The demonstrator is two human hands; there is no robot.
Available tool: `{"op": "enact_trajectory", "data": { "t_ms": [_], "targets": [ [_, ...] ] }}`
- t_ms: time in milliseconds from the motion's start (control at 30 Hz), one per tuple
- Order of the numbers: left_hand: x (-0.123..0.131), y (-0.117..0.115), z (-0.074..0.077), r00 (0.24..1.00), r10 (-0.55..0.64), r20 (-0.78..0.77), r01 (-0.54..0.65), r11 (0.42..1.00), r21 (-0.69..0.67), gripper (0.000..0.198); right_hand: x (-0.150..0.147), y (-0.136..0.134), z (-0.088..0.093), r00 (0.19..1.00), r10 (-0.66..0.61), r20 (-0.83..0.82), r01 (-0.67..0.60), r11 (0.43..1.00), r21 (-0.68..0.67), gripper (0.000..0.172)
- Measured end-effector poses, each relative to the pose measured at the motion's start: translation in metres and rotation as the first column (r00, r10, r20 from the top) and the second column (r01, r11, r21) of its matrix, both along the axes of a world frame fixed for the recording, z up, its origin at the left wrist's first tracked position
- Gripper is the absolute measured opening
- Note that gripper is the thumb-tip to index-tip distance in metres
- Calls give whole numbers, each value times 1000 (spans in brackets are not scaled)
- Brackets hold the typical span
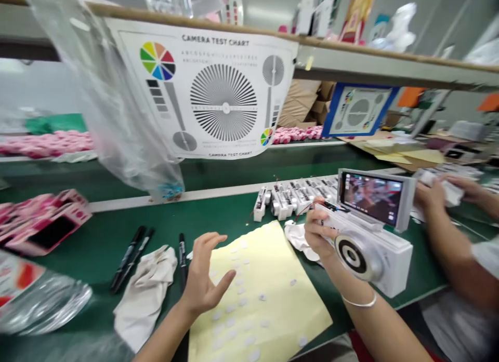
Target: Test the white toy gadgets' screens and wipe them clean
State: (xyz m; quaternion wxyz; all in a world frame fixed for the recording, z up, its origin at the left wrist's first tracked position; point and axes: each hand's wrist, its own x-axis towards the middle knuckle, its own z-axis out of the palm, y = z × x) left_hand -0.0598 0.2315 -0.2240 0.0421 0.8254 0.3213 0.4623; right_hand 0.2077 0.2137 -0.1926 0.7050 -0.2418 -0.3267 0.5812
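My right hand (317,229) grips a white digital camera (393,258) by its end, raised above the bench. The lens faces toward me, and the camera's flip-up screen (372,198) is lit with a blurred picture. Thin red wires show by the fingers. My left hand (202,276) is open, thumb and fingers apart, over the left edge of a yellow sheet (280,268) dotted with small whitish round pieces. Left of that hand lie a black marker (182,258), a crumpled white cloth (150,289) and two more black markers (128,260).
A camera test chart (224,110) hangs from the shelf ahead. Several white camera bodies (286,198) line the bench's back. Pink cameras (50,224) and a plastic bottle (47,299) are at left. A co-worker's hands (432,193) work at right. A plastic bag (105,92) hangs at left.
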Motion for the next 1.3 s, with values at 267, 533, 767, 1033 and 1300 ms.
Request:
{"op": "enact_trajectory", "data": {
  "t_ms": [267, 533, 767, 1033, 1300],
  "targets": [
    [4, 6, 3, 991, 48, -127, -27, 986, 162, 38, -32, -35, 9, 955, -293, 36, 295, 941, -168, 76],
    [7, 11, 5, 993, -1, -120, 26, 980, 199, 28, -67, -19, -14, 951, -291, -101, 257, 931, -260, 49],
    [7, 15, -8, 995, -22, -102, 37, 988, 147, 26, -73, -18, -17, 970, -221, 97, 239, 940, -245, 62],
    [-3, 25, -9, 937, -109, 333, 267, 837, -477, 50, -46, -17, -16, 946, 135, 296, -73, 975, -211, 47],
    [-4, 4, 30, 566, -22, 824, 792, 295, -535, 91, -54, -3, -16, 690, 272, 671, -192, 962, -193, 23]
  ]
}}
